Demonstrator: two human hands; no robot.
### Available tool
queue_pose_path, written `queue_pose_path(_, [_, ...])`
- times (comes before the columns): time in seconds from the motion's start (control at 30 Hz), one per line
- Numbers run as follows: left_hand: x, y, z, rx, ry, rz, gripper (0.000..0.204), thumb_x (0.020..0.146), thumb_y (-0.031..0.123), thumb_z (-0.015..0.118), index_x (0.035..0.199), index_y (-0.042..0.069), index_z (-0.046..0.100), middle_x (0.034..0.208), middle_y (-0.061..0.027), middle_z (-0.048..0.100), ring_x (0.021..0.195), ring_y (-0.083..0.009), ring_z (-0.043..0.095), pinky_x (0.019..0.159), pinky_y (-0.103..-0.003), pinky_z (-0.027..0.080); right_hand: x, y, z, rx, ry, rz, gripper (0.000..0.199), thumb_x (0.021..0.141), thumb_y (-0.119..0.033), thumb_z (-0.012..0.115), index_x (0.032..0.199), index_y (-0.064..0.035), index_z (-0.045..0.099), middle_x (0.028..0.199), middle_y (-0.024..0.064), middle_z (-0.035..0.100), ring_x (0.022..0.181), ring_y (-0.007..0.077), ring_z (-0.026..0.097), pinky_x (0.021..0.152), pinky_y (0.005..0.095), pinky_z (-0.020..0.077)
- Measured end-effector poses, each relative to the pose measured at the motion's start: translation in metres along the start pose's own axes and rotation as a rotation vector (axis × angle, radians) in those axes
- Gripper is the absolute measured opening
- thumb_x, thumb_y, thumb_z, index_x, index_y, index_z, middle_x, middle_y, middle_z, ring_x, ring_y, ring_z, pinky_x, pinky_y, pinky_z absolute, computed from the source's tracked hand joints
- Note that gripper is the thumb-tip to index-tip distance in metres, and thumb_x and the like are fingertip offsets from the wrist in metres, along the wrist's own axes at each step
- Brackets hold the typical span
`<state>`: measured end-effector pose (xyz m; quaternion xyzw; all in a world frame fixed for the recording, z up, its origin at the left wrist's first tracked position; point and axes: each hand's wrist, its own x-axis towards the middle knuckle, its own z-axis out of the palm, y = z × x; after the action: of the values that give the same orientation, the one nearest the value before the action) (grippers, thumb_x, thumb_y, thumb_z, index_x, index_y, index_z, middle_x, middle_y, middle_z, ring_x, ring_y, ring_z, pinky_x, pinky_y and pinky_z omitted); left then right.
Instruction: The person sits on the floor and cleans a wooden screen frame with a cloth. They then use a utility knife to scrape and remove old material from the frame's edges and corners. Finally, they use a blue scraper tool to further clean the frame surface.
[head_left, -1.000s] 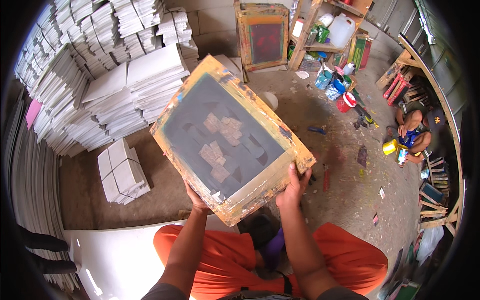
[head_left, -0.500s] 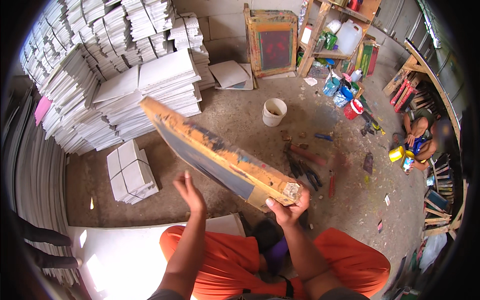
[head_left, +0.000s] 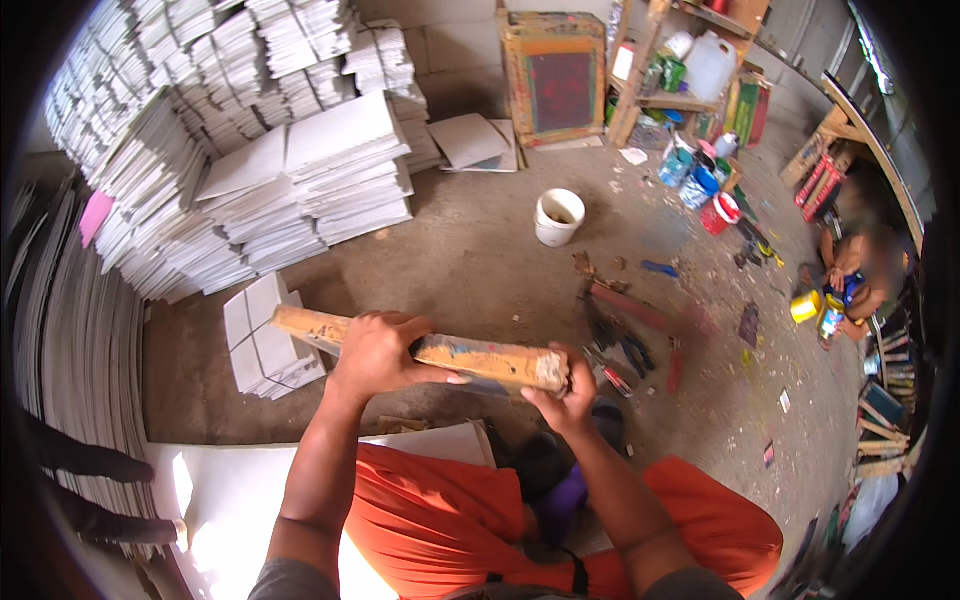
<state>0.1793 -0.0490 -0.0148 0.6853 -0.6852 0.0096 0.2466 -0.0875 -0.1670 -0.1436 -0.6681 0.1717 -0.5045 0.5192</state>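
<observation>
Between my two hands, above the floor in front of my knees, is a wooden screen-printing frame (head_left: 480, 358), paint-stained and seen nearly edge-on. My left hand (head_left: 383, 355) wraps over its upper edge left of the middle, thumb along the near side. At the right end, my right hand (head_left: 568, 392) grips the corner, thumb on the near face. Most of the frame's mesh face is hidden by this angle. Beyond the right hand, pliers (head_left: 636, 355), a hammer (head_left: 630, 305) and a red-handled tool (head_left: 616, 380) lie on the floor.
Stacks of white board (head_left: 345, 170) fill the back left; a tied bundle (head_left: 262, 340) lies nearer. A white bucket (head_left: 559, 218) stands ahead. Paint pots (head_left: 697, 188) and a shelf (head_left: 690, 100) are at the back right. A person (head_left: 850, 270) sits at the far right holding tins.
My left hand, open and off the frame before, now grips its upper edge. The frame has swung lower and more level, its far left end coming down toward me.
</observation>
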Motion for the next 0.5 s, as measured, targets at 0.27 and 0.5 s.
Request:
queue_pose_path(0.27, [0.023, 0.036, 0.049, 0.18, -0.007, -0.193, 0.058, 0.064, 0.061, 0.09, 0.086, 0.009, 0.076, 0.069, -0.0065, 0.071, 0.063, -0.0282, 0.071, 0.06, -0.04, 0.056, 0.028, 0.029, -0.034, -0.34, 0.051, 0.103, 0.069, 0.087, -0.017, 0.084, 0.146, 0.0024, 0.053, 0.136, 0.0203, 0.063, 0.126, 0.0325, 0.062, 0.108, 0.0419, 0.0471])
queue_pose_path(0.5, [0.034, 0.05, 0.082, 0.143, 0.057, -0.252, 0.056, 0.067, 0.063, 0.087, 0.079, 0.011, 0.07, 0.072, -0.0062, 0.069, 0.065, -0.0281, 0.071, 0.062, -0.042, 0.056, -0.012, 0.134, -0.176, -0.854, 0.228, 0.463, 0.054, 0.095, -0.036, 0.074, 0.135, -0.0017, 0.062, 0.135, 0.0224, 0.063, 0.125, 0.0394, 0.059, 0.107, 0.0486, 0.0453])
